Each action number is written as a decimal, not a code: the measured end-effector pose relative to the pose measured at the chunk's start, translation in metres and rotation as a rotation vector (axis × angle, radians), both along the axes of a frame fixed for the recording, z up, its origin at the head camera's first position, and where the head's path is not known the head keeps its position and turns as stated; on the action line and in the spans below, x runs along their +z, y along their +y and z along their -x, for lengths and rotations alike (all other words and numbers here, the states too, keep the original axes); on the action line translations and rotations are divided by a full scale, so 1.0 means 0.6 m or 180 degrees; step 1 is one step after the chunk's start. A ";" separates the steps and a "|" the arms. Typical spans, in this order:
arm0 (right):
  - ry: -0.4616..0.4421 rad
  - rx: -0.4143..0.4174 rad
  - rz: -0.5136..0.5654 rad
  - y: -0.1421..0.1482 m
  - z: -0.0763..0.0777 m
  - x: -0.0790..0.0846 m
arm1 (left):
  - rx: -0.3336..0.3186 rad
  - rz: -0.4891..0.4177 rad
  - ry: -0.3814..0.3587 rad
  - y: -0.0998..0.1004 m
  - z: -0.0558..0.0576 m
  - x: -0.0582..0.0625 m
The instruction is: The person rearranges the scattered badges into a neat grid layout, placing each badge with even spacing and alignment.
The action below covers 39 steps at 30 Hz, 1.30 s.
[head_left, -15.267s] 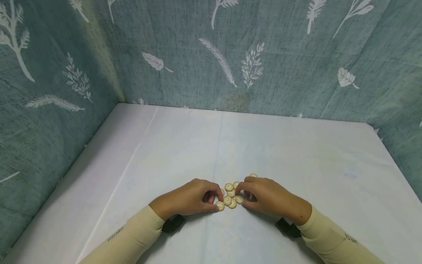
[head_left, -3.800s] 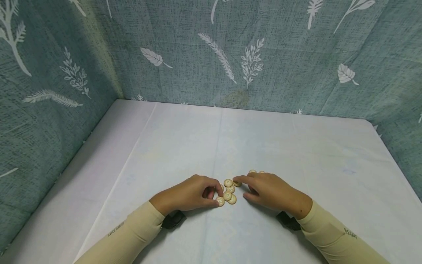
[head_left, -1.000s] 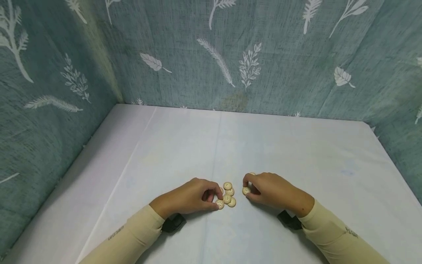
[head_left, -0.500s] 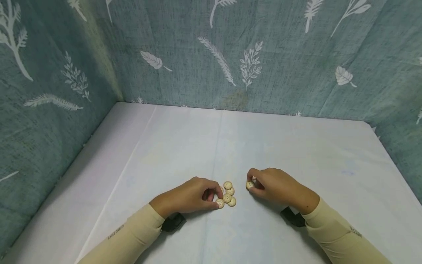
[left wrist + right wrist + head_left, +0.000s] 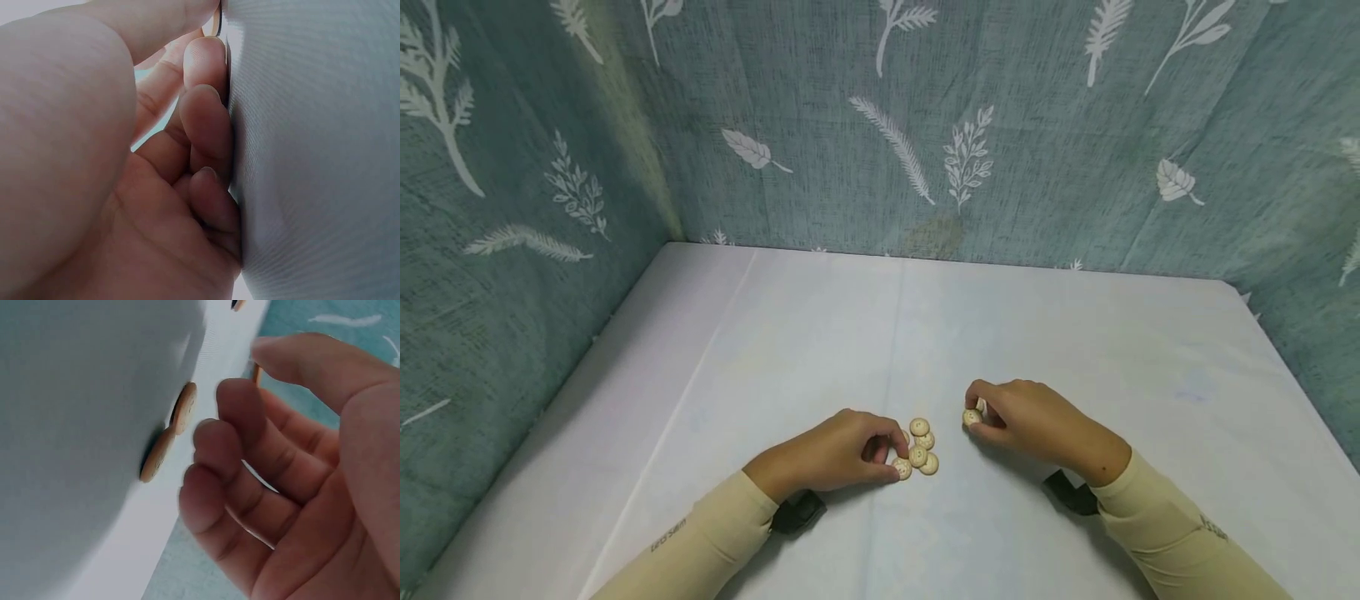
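Observation:
In the head view my left hand [image 5: 853, 450] rests on the white cloth, thumb and index finger pinching a round, light wooden button [image 5: 902, 469] at the left of a small group. Several more buttons [image 5: 918, 456] lie against and partly over one another beside those fingertips. Further right, my right hand [image 5: 1037, 425] pinches another wooden button [image 5: 972, 417] between thumb and index finger. The right wrist view shows that button edge-on [image 5: 257, 374], with two other buttons [image 5: 157, 455] on the cloth near the curled fingers; the hand hides these in the head view.
A white cloth [image 5: 790, 333] covers the table. Behind it and at both sides hangs a green-blue curtain [image 5: 820, 192] with white leaf prints. A small black device [image 5: 797, 511] sits under the left wrist, another [image 5: 1071, 493] under the right.
My right hand has pinched a button and drawn it rightward and away from the group, which holds fewer buttons than before. The left hand keeps its place and its button.

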State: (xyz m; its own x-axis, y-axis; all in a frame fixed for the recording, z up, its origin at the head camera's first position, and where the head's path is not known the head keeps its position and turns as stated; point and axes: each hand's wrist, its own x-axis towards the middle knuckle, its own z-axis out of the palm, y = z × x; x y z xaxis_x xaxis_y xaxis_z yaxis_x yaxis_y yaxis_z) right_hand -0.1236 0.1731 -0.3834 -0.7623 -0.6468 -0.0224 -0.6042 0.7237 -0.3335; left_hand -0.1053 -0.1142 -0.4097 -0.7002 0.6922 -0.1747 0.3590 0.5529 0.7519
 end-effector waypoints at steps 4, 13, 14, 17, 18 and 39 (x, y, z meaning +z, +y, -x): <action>0.0056 -0.0059 0.0013 0.008 -0.002 -0.003 | -0.0005 -0.0010 0.0009 0.001 -0.001 -0.003; 0.0150 -0.0182 0.0179 0.040 -0.009 -0.011 | -0.0014 0.0014 -0.0017 0.003 -0.002 -0.006; 0.0128 -0.0200 0.0184 0.042 -0.009 -0.011 | -0.0010 0.0012 -0.0023 0.003 -0.002 -0.007; 0.0086 -0.0239 0.0186 0.046 -0.008 -0.008 | -0.0001 0.0017 -0.0018 0.002 -0.002 -0.006; 0.0074 -0.0252 0.0186 0.047 -0.008 -0.007 | 0.0003 0.0015 -0.0011 0.002 -0.002 -0.006; -0.0181 -0.0440 0.0089 0.073 0.004 -0.008 | -0.0018 0.0025 -0.0001 -0.001 0.003 0.000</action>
State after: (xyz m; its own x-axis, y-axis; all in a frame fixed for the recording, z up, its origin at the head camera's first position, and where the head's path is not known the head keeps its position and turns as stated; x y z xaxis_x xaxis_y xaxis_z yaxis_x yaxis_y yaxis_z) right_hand -0.1260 0.2169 -0.3883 -0.8421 -0.5368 -0.0517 -0.4790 0.7886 -0.3855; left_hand -0.1073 -0.1151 -0.4095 -0.6963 0.6947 -0.1804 0.3619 0.5568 0.7477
